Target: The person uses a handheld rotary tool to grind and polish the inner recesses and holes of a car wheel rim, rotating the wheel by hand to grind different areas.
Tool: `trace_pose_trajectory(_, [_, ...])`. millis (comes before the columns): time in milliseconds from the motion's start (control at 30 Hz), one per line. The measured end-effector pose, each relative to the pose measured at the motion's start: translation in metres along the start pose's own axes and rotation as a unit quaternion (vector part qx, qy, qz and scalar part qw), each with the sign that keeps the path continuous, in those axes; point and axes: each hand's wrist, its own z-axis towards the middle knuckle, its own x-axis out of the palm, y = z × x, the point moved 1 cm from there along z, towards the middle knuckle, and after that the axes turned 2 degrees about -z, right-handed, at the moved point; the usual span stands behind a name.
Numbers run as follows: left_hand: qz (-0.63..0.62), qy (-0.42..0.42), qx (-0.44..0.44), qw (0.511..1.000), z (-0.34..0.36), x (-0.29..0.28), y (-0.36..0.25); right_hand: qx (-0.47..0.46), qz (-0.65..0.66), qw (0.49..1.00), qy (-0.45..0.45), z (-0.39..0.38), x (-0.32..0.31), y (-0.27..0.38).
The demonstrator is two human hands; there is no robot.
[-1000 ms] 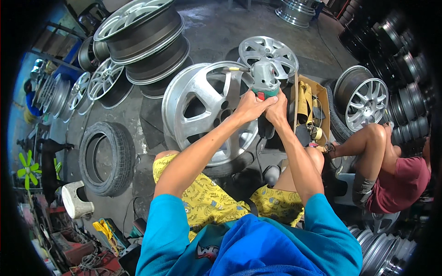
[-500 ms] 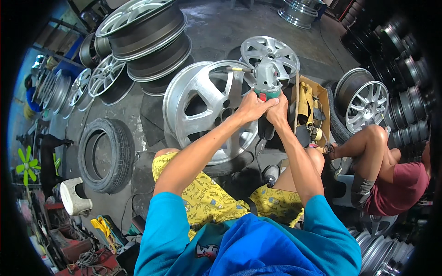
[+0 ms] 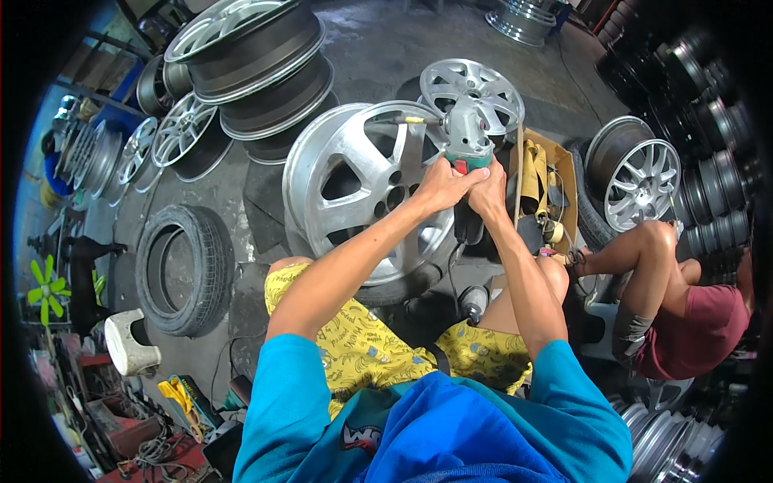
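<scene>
Left hand: your left hand (image 3: 441, 185) is wrapping closed around the body of the grey and green handheld angle grinder (image 3: 465, 138), fingers curled tight on it.
Right hand: your right hand (image 3: 488, 187) is closing on the same grinder from the other side, touching your left hand, thumb up beside the red switch.
Grinder: you are holding it just above both hands, its head tilting toward the upper edge of the big wheel.
Wheel: the large silver five-spoke alloy wheel rim (image 3: 354, 181) is leaning upright just to the left of your hands and below them, its face turned to you, resting on the concrete floor (image 3: 378, 48).
Beyond the hands: a smaller silver multi-spoke alloy rim (image 3: 475, 84) is lying flat just past the grinder.
Right of the hands: an open brown cardboard box (image 3: 551, 189) of small parts is sitting close by; past it a second person in a maroon shirt (image 3: 692, 330) is sitting next to another silver rim (image 3: 640, 181).
Far left of the hands: a black rubber tyre (image 3: 181, 270) is lying flat, well apart, with a stack of dark rims (image 3: 258, 64) above it.
</scene>
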Motion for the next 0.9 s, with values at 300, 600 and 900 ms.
trace_pose_trajectory(300, [-0.010, -0.032, 0.063, 0.997, 0.000, 0.003, -0.013, -0.003, 0.069, 0.997, -0.016, 0.006, 0.000, -0.007])
trace_pose_trajectory(600, [-0.004, -0.104, -0.016, 0.994, -0.043, 0.038, 0.019, 0.017, -0.010, 0.997, 0.079, -0.036, -0.015, -0.008])
trace_pose_trajectory(900, [-0.074, -0.064, 0.017, 0.995, -0.030, 0.017, 0.000, 0.001, 0.013, 1.000, 0.014, -0.019, -0.001, -0.007])
